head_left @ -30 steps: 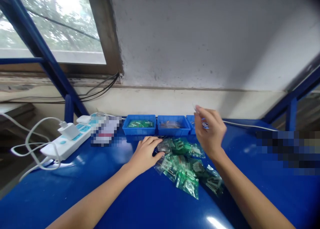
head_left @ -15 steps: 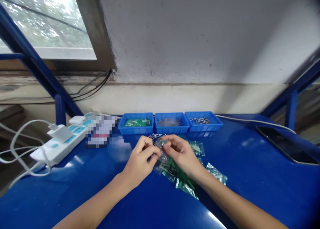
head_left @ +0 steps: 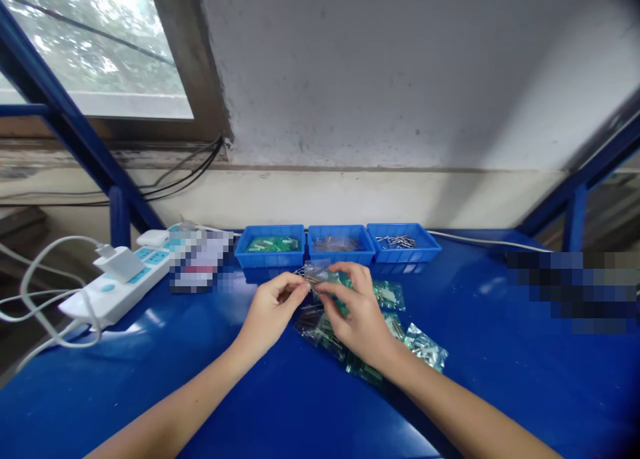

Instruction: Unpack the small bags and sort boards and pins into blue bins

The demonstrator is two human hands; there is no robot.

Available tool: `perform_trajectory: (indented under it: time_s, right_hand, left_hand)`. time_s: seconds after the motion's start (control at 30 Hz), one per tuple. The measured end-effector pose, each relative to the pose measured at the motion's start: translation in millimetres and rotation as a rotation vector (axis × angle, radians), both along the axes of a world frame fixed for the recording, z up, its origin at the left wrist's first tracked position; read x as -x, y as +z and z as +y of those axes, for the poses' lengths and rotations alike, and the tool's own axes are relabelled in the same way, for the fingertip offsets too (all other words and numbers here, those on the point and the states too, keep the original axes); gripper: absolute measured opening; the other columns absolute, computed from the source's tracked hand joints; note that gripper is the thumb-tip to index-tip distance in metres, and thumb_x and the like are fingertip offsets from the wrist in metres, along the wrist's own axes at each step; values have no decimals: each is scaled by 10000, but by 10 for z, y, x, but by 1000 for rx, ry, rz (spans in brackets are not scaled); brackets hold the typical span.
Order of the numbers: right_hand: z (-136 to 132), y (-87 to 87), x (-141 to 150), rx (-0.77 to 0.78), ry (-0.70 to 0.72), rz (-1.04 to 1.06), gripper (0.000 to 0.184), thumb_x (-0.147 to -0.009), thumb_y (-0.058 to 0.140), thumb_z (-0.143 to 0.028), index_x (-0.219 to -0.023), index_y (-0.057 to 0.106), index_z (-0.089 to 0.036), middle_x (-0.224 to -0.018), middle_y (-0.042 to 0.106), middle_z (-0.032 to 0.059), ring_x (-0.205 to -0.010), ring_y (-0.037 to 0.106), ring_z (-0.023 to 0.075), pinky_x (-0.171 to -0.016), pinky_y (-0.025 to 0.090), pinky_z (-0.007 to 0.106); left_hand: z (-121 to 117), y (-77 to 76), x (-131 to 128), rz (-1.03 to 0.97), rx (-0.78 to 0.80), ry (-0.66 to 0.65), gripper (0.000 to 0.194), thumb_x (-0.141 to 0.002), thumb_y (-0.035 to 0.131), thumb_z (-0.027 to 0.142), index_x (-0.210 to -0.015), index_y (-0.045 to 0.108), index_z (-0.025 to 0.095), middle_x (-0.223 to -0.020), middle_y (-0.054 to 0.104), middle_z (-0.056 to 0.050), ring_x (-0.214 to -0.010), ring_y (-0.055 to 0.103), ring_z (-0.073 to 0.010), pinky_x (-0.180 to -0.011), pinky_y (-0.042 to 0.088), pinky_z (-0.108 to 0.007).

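Observation:
A small clear plastic bag [head_left: 317, 271] with thin brownish pieces inside hangs between my hands above the table. My left hand [head_left: 273, 310] pinches its near left edge between thumb and forefinger. On the other side, my right hand [head_left: 359, 310] has its fingers bent around the bag's right part, and the exact grip is partly hidden. Beneath my hands lies a loose pile of filled bags [head_left: 320, 329] with green and metallic contents, partly covered by my right hand. Loose thin metal pins [head_left: 299, 271] show just behind the bag.
Three blue bins stand along the wall: one with green packets [head_left: 243, 251], one with clear packets [head_left: 313, 251], one with metal pins [head_left: 435, 243]. On the left are a white power strip [head_left: 85, 309] with cables and a blurred phone [head_left: 200, 262]. A pixelated dark object [head_left: 570, 292] lies right.
The bag between my hands now lies flatter and more spread out. My right hand's fingers have opened wider around it, and my left hand has moved slightly left.

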State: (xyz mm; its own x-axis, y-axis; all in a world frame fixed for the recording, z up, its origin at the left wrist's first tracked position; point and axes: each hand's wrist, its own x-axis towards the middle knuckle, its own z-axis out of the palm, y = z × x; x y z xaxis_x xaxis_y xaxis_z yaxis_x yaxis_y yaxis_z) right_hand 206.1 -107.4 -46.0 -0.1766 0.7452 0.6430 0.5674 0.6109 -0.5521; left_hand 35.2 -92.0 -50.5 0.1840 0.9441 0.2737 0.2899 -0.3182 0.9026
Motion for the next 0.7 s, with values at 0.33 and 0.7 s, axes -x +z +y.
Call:
perform_trajectory:
  time_s: [0.33, 0.7]
  right_hand:
    - [44, 99, 57, 552, 80, 381, 218, -832, 524, -329, -756, 630, -154, -640, 587, 4, -579, 521, 128, -554, 418, 252]
    - [408, 494, -606, -541, -575, -156, 238, -842, 517, -174, -1041, 642, -214, -1005, 644, 104, -906, 579, 243, -788, 456, 409]
  left_hand:
    - [-17, 23, 55, 434, -671, -19, 142, -882, 508, 148, -914, 640, 190, -886, 650, -50, -844, 568, -170, -778, 470, -322]
    - [34, 62, 213, 722, -164, -302, 217, -744, 697, 345, -893, 581, 237, -1070, 565, -42, -1106, 434, -289, -890, 387, -476]
